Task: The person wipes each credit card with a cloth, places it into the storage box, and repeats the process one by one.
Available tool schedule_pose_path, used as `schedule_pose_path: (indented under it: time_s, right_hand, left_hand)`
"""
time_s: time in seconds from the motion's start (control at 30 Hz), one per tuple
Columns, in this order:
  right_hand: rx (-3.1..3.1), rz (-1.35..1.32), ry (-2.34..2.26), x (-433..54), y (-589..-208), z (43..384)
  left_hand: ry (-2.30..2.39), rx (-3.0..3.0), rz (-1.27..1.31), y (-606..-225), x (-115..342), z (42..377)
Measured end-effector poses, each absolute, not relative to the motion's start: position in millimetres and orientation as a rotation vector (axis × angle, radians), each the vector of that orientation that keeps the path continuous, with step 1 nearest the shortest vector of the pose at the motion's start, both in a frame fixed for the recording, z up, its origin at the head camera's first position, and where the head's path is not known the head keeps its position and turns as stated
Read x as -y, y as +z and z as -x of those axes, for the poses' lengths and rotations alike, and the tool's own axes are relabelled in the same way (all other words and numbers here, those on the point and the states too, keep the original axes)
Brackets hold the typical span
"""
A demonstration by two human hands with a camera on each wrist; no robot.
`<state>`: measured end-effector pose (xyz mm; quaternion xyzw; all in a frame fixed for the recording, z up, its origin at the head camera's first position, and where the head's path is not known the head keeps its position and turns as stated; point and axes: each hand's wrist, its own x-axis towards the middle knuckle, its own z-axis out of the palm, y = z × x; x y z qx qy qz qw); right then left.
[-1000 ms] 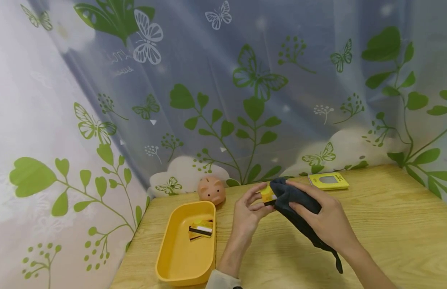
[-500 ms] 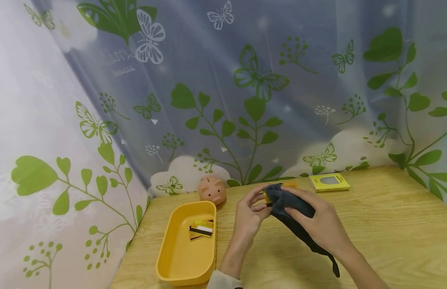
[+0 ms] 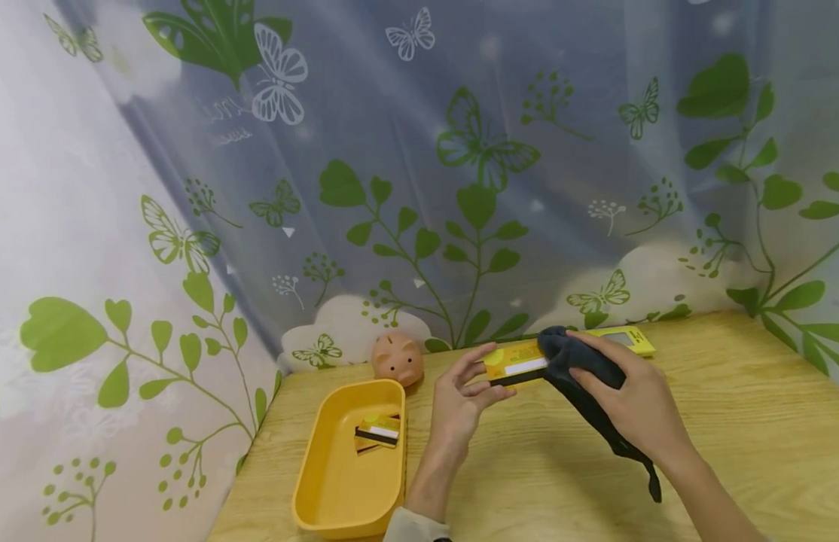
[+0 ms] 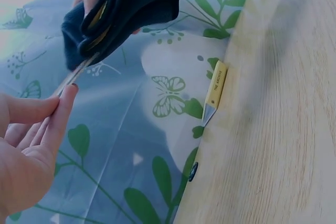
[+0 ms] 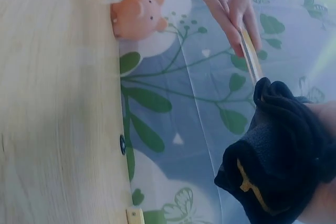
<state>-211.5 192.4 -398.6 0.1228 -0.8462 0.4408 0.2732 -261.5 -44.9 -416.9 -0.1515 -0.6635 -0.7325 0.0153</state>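
My left hand point(image 3: 453, 410) pinches a yellow bank card point(image 3: 517, 365) with a black stripe and a white strip, thumb and fingertips at its left end. The card's right end meets the opening of a dark blue fabric pouch point(image 3: 582, 369) and is hidden there. My right hand point(image 3: 633, 395) grips the pouch, thumb on the near side, and a narrow dark end dangles below. In the left wrist view the card point(image 4: 79, 74) shows edge-on between fingertips and cloth. Yellow also shows inside a fold of the pouch point(image 5: 268, 156) in the right wrist view.
A yellow tray point(image 3: 348, 493) stands left of my hands, with several similar cards point(image 3: 377, 433) in it. Behind it sits a pink piggy bank point(image 3: 397, 360). A flat yellow box point(image 3: 639, 340) lies at the table's back edge, before the patterned curtain point(image 3: 406, 226).
My right hand and the pouch first shift slightly left, then right, away from my left hand. Much more of the card shows between them now.
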Motion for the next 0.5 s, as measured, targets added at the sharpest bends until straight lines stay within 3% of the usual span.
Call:
schedule_pose_path:
  time_s: [0.23,0.5]
  right_hand:
    - [2.272,-0.272,1.171,-200,-395,211]
    - [2.275,-0.378,1.272,-181,-393,205]
  left_hand:
    - [-2.328,2.068,0.403,-420,44,263]
    - [-2.380,2.042,0.436,-421,40,264]
